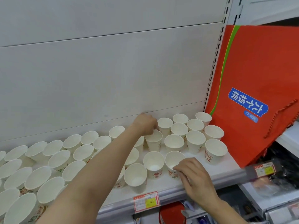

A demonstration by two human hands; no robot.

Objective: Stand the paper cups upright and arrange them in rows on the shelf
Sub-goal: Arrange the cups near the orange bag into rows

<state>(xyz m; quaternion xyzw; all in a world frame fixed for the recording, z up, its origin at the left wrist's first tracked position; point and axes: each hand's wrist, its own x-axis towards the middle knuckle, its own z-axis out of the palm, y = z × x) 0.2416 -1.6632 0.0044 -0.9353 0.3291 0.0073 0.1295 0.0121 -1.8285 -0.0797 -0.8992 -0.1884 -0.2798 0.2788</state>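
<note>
Several white paper cups with red and green print stand upright across the white shelf (199, 178). My left hand (145, 122) reaches to the back and pinches the rim of one cup (153, 141) in the middle rows. My right hand (192, 175) grips the side of a front-row cup (174, 160) near the shelf edge. Next to it stands another front cup (153, 164). Neat rows of cups (195, 138) fill the right part. On the left, cups (40, 177) crowd together loosely, partly hidden by my left forearm.
A large red paper bag (252, 81) leans at the shelf's right end, close to the rightmost cups. A price tag (146, 201) hangs on the shelf's front edge. The white back panel (97, 70) rises behind the cups. Packaged goods (275, 173) lie lower right.
</note>
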